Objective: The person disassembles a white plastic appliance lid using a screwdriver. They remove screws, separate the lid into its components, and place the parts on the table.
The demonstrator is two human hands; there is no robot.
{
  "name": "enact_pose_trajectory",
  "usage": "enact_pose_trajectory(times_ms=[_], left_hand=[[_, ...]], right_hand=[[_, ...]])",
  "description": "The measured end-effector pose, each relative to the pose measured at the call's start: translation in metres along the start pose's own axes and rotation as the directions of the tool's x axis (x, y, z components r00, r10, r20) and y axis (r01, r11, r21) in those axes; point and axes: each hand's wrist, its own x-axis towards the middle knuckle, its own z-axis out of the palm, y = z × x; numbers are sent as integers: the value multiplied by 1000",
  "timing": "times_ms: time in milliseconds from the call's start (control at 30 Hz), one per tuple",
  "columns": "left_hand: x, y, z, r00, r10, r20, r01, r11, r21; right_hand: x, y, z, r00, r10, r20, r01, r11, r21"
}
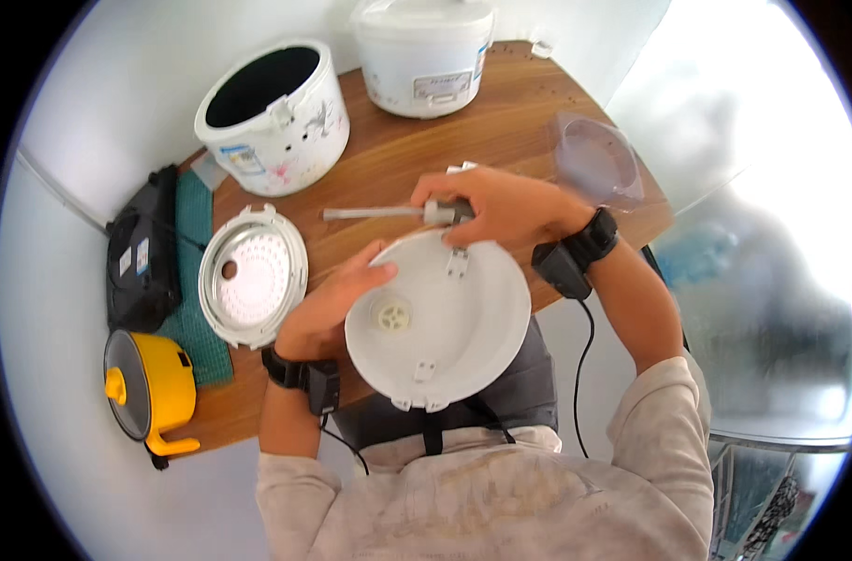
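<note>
A round white rice cooker lid shell [463, 346] is tilted over the table's near edge with its hollow inside facing up. My left hand [342, 290] grips its left rim, thumb lying on the inner face. Inside the shell are a pale round vent piece [392, 317] and small white brackets by the rim. Above the shell's far rim, my right hand [496, 206] is closed around the dark handle of a screwdriver [379, 213], whose long pale shaft points left. Its tip touches nothing. A round inner lid plate [255, 280] with many small holes lies left of my left hand.
An open white cooker body [309, 140] and a closed white rice cooker [421, 70] stand at the back. A clear plastic tray [599, 164] lies far right. On the left are a green mat [197, 351], a black case [145, 252] and a yellow pot [169, 379].
</note>
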Motion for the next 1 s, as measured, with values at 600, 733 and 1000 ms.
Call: enact_pose_trajectory(times_ms=[600, 733, 1000], left_hand=[[9, 9, 4, 994, 96, 55, -96, 995, -1], [4, 15, 9, 977, 185, 110, -175, 980, -93], [10, 16, -2, 948, 307, -84, -313, 853, -418]], right_hand=[[-16, 13, 4, 960, 133, -244, -125, 991, 50], [-39, 20, 9, 906, 162, -390, -114, 983, 142], [-83, 14, 53, 639, 491, -591, -50, 794, 606]])
